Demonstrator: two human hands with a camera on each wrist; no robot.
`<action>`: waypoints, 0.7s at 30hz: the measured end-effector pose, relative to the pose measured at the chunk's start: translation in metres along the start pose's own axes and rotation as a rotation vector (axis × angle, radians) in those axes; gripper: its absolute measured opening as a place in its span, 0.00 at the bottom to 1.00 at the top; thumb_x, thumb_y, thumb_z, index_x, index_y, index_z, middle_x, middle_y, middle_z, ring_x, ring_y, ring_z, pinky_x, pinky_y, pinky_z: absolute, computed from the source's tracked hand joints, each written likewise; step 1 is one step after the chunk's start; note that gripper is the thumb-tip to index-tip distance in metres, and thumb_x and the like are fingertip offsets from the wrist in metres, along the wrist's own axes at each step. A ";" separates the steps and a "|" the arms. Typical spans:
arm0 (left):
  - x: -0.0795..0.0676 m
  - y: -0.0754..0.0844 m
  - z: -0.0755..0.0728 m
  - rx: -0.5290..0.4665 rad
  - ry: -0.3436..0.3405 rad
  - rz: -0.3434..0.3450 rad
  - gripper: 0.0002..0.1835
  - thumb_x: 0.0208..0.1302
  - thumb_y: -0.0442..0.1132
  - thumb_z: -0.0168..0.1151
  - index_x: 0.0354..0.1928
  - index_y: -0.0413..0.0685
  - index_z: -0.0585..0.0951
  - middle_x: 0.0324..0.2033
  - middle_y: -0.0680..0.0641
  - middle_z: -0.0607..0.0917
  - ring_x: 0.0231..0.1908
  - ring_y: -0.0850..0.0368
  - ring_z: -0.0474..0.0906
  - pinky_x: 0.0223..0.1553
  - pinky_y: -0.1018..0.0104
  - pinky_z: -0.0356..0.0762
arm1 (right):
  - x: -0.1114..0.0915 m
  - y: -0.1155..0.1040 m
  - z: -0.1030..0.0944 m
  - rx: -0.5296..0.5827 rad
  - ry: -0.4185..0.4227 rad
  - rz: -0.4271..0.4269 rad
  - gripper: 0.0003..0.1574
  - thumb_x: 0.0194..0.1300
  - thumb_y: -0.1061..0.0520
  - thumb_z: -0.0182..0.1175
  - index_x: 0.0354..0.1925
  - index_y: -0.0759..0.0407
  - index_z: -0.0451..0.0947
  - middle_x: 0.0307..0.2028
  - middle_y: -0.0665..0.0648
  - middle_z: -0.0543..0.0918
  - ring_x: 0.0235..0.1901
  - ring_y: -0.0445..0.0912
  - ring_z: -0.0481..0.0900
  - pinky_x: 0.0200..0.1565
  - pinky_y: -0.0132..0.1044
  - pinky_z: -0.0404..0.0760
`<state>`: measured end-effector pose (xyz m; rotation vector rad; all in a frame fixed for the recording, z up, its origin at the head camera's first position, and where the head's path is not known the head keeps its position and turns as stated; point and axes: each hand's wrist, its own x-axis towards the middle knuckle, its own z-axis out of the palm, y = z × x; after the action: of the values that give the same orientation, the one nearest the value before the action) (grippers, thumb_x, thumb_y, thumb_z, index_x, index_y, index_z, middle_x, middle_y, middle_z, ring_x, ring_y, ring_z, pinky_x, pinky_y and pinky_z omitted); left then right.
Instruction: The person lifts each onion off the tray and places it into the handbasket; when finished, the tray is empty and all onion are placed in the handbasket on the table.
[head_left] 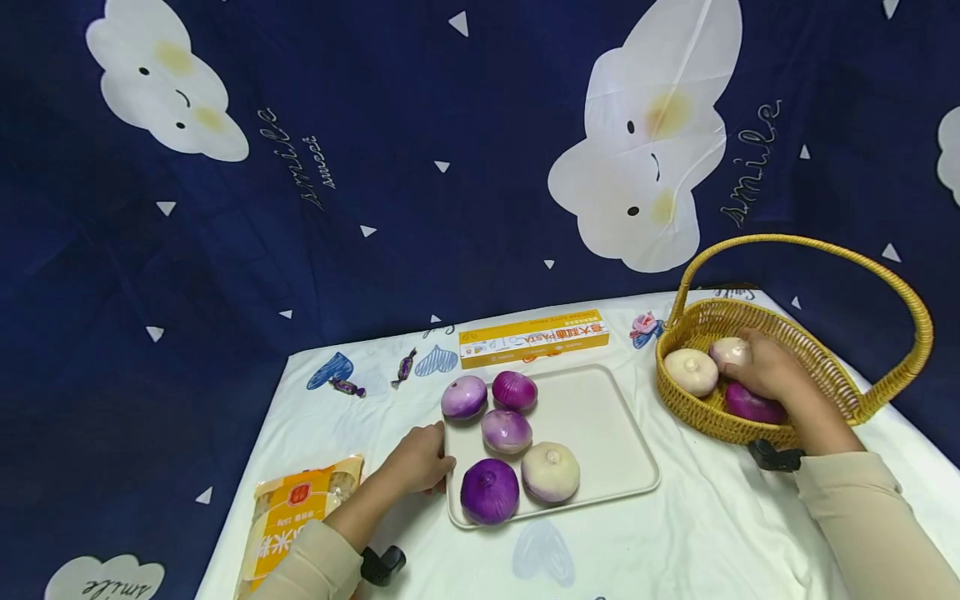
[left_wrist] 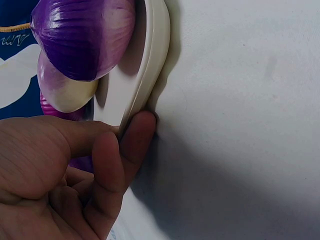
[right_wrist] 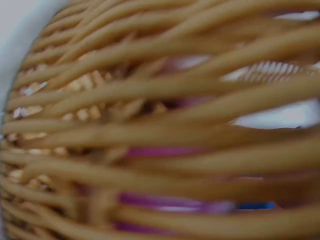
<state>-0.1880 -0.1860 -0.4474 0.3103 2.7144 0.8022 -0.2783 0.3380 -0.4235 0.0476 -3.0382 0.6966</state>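
My left hand [head_left: 422,458] pinches the left rim of a cream tray [head_left: 600,433] between thumb and fingers; the grip shows close up in the left wrist view. On that tray sit several onions, among them a dark purple onion [head_left: 489,492] and a white onion [head_left: 551,472]. My right hand [head_left: 772,367] reaches into a wicker basket [head_left: 716,425] and grips a pale onion [head_left: 730,352]. Beside that onion lie another white onion [head_left: 691,372] and a purple onion [head_left: 753,405]. In the right wrist view, blurred basket weave [right_wrist: 150,135] hides the hand.
Behind the tray lies a yellow pasta box [head_left: 534,339]. Two wrapped candies [head_left: 405,367] are at the back left, and an orange-and-yellow food bag [head_left: 292,512] lies by my left forearm. The basket's tall handle [head_left: 825,248] arches over its opening.
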 end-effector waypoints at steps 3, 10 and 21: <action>0.000 0.000 0.000 0.000 0.002 0.008 0.05 0.58 0.31 0.58 0.34 0.40 0.71 0.11 0.48 0.79 0.07 0.58 0.73 0.11 0.65 0.72 | -0.008 -0.016 -0.009 -0.009 0.125 -0.032 0.47 0.62 0.46 0.60 0.64 0.78 0.56 0.55 0.83 0.64 0.54 0.76 0.62 0.53 0.68 0.61; 0.000 0.000 -0.001 -0.008 0.001 0.007 0.05 0.58 0.30 0.58 0.34 0.39 0.71 0.11 0.49 0.79 0.07 0.59 0.72 0.11 0.65 0.71 | -0.035 -0.092 -0.003 0.178 0.592 -0.366 0.23 0.54 0.60 0.66 0.50 0.63 0.78 0.46 0.63 0.80 0.47 0.55 0.76 0.48 0.45 0.70; 0.002 -0.001 0.000 -0.026 -0.012 0.008 0.06 0.59 0.31 0.58 0.35 0.39 0.71 0.12 0.49 0.79 0.07 0.59 0.72 0.11 0.65 0.72 | -0.088 -0.163 0.108 0.341 -0.095 -0.576 0.45 0.52 0.38 0.69 0.62 0.56 0.69 0.61 0.54 0.73 0.60 0.49 0.71 0.55 0.45 0.76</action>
<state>-0.1900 -0.1868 -0.4483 0.3195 2.6914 0.8345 -0.1865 0.1462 -0.4520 0.9328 -2.7135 1.1419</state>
